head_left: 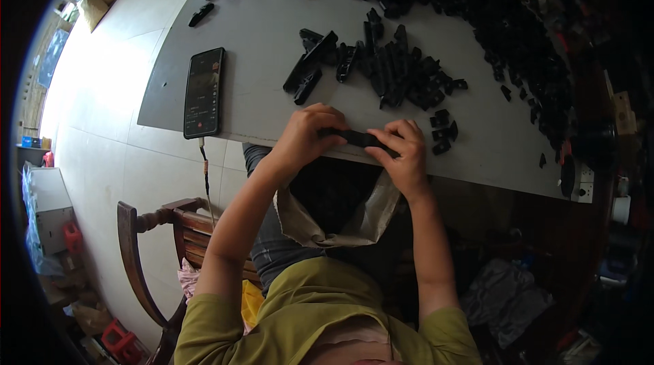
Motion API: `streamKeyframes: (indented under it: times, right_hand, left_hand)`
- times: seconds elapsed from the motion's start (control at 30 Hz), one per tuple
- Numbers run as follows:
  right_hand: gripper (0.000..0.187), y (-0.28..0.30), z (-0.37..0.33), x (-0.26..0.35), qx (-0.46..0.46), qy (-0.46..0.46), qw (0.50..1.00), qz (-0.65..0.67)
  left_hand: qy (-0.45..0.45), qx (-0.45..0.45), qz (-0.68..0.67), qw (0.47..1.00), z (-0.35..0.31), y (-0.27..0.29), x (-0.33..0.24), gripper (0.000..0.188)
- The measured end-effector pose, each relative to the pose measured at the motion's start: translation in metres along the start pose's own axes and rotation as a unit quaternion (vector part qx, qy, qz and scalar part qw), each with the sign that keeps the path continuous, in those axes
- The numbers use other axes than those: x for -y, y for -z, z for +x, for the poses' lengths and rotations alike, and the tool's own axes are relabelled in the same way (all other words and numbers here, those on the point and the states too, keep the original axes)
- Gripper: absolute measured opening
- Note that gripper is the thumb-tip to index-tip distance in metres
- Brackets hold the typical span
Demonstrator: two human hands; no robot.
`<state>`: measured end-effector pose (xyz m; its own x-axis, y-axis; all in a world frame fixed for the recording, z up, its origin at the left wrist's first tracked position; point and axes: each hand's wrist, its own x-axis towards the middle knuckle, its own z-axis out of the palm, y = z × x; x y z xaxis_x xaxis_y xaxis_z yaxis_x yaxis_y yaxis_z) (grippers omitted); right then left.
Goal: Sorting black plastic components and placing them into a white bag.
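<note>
A slim black plastic part [357,138] spans the gap between my two hands at the table's near edge. My left hand [312,132] is closed round its left end, and the fingers and thumb of my right hand [402,150] pinch its right end. Just beneath, an open pale sack [306,225] at my lap has a dark inside; its contents are too dark to make out. Beyond my hands lies a loose pile of black plastic parts [392,72], some long, some short. A few small black pieces [443,131] rest to the right of my right hand.
A phone [203,92] lies on the grey table [252,44] at the left, its cable [206,171] hanging over the edge. Larger heaps of black parts [524,58] cover the far and right sides. A wooden chair [150,222] stands at lower left; a power strip [584,184] is at far right.
</note>
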<state>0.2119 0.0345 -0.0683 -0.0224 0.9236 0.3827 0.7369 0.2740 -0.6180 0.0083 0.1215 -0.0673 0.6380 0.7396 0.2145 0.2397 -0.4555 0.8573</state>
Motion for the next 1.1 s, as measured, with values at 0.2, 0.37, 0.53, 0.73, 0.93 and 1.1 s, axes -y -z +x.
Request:
streamKeyframes:
  times: [0.2,0.37,0.53,0.73,0.93,1.1]
  right_hand:
    - [0.032,-0.015,0.003,0.003,-0.002,0.030,0.999,-0.031]
    - [0.032,-0.008,-0.009,0.013,-0.004,0.033,0.998,-0.050]
    - [0.023,0.043,-0.043,-0.003,-0.074,-0.062,0.985,-0.145]
    - [0.022,0.053,-0.050,-0.036,-0.054,-0.036,0.976,-0.208]
    - [0.019,0.033,-0.031,-0.007,-0.054,-0.105,0.993,0.018]
    - [0.026,0.005,-0.013,0.010,-0.038,-0.159,0.927,0.337]
  left_hand:
    - [-0.016,0.002,0.002,1.000,-0.003,-0.005,0.002,0.025]
    - [-0.029,0.022,0.057,0.998,-0.004,-0.003,-0.010,0.029]
    - [0.075,-0.181,0.284,0.939,0.000,0.016,-0.011,0.031]
    - [-0.016,-0.147,0.333,0.931,0.002,0.004,-0.001,0.028]
    - [-0.044,-0.065,0.169,0.982,-0.009,-0.004,-0.005,0.024]
    - [-0.086,-0.007,0.087,0.992,-0.011,-0.002,-0.006,0.030]
